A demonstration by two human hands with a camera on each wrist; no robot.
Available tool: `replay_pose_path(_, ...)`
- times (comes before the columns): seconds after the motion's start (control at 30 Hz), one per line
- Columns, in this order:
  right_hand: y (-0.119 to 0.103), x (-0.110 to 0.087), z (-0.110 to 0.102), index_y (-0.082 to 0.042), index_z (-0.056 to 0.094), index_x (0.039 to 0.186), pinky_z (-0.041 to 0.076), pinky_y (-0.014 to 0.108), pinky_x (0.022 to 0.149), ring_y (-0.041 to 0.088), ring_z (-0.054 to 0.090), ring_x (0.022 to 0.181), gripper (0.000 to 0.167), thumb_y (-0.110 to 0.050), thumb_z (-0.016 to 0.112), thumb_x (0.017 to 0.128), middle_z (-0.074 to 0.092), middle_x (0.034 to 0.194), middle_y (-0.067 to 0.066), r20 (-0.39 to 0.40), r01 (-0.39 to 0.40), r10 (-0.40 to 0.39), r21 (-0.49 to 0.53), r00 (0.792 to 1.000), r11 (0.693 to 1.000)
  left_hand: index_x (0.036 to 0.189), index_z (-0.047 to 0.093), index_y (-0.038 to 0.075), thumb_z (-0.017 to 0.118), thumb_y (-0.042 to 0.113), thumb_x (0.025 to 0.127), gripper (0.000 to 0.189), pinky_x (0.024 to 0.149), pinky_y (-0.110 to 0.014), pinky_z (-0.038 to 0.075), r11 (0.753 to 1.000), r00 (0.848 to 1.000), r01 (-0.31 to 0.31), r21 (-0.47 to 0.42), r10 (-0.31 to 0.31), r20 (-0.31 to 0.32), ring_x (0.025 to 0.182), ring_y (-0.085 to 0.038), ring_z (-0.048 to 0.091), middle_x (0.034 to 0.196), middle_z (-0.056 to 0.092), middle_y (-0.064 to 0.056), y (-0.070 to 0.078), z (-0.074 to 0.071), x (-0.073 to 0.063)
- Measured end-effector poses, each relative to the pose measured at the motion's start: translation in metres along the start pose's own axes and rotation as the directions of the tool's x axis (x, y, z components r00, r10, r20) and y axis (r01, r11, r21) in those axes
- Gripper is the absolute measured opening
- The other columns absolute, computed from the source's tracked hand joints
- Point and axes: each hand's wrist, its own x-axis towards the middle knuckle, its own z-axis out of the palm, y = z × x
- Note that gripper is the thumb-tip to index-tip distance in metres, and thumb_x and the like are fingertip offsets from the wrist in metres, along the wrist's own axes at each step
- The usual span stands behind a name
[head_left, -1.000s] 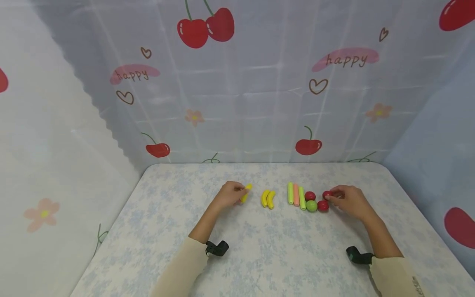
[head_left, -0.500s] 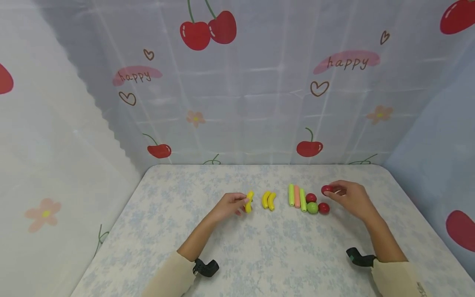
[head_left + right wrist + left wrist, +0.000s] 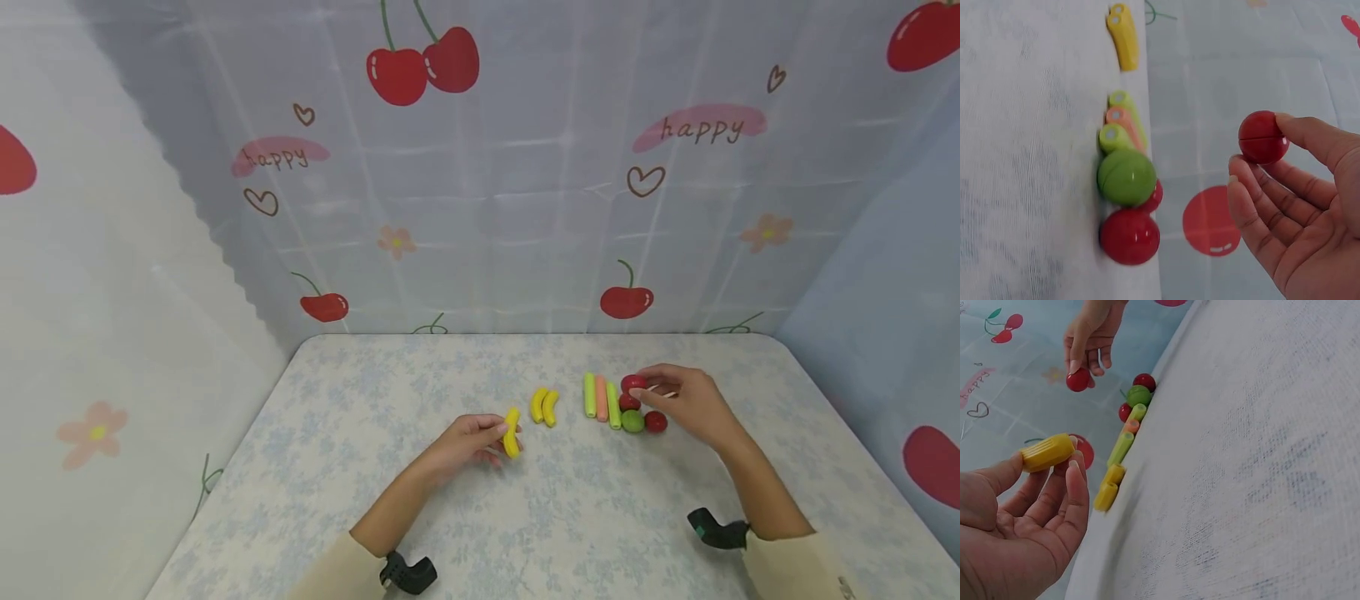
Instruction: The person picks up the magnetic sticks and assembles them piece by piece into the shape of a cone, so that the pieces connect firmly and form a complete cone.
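Between thumb and fingertips my left hand pinches a yellow toy banana, raised off the table. Two more toy bananas lie side by side just beyond it. My right hand pinches a small red ball with a seam around its middle, held up in the air. In the head view that ball overlaps another red ball on the table. Beside this one are a green ball and a further red ball, grouped close together.
Left of the balls, two light green sticks and a pink stick lie in a row. The table has a pale blue floral cover. A cherry-printed curtain hangs behind its far edge.
My left hand has drawn the banana nearer and slightly right, turning it more into view. My right hand has lifted the red ball from beside the other balls and carried it left.
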Motion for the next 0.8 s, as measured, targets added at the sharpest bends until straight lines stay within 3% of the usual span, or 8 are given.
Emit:
replay_pose_path(0.33, -0.023, -0.005, 0.023, -0.004, 0.07, 0.121, 0.058, 0.032, 0.065, 0.022, 0.066, 0.086, 0.04, -0.028, 0.08, 0.09, 0.073, 0.104, 0.009, 0.042, 0.04, -0.045, 0.1, 0.998, 0.994, 0.134, 0.056, -0.01, 0.051, 0.024, 0.108, 0.043, 0.078, -0.029, 0.057, 0.996, 0.997, 0.009, -0.085, -0.003, 0.076, 0.097, -0.016, 0.068, 0.114, 0.073, -0.009, -0.009, 0.011, -0.002)
replay_pose_path(0.53, -0.034, -0.01, 0.041, -0.005, 0.073, 0.115, 0.058, 0.027, 0.066, 0.019, 0.066, 0.08, 0.031, -0.019, 0.082, 0.088, 0.073, 0.098, 0.004, 0.074, 0.101, -0.114, 0.164, 0.991, 0.981, 0.134, 0.059, -0.004, 0.051, 0.025, 0.108, 0.04, 0.081, -0.03, 0.057, 0.991, 0.993, 0.025, -0.133, -0.008, 0.12, 0.102, -0.018, 0.069, 0.116, 0.072, -0.011, -0.017, 0.016, -0.001)
replay_pose_path(0.8, -0.043, -0.015, 0.065, -0.011, 0.076, 0.11, 0.058, 0.027, 0.066, 0.015, 0.066, 0.079, 0.028, -0.026, 0.083, 0.087, 0.073, 0.094, -0.004, 0.138, 0.158, -0.184, 0.181, 0.973, 0.971, 0.134, 0.057, -0.008, 0.052, 0.026, 0.108, 0.044, 0.079, -0.028, 0.057, 0.989, 0.986, 0.032, -0.146, -0.007, 0.169, 0.098, -0.018, 0.068, 0.116, 0.071, -0.012, -0.02, 0.022, -0.001)
